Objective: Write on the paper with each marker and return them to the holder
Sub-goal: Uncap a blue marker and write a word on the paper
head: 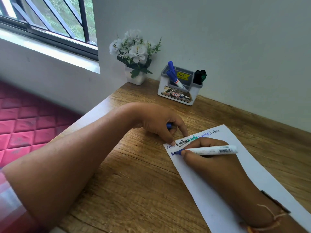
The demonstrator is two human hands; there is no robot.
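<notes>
A white sheet of paper lies on the wooden desk, with a line of words in several colours along its top edge. My right hand grips a white marker with a blue tip, and the tip touches the paper at the start of a second line. My left hand presses fingertips on the paper's top left corner and holds the blue cap in its palm. The white and grey holder stands at the back by the wall, with blue markers on its left and dark markers on its right.
A white pot of white flowers stands left of the holder in the corner. The desk ends at the left, over a red quilted surface. A window is up on the left.
</notes>
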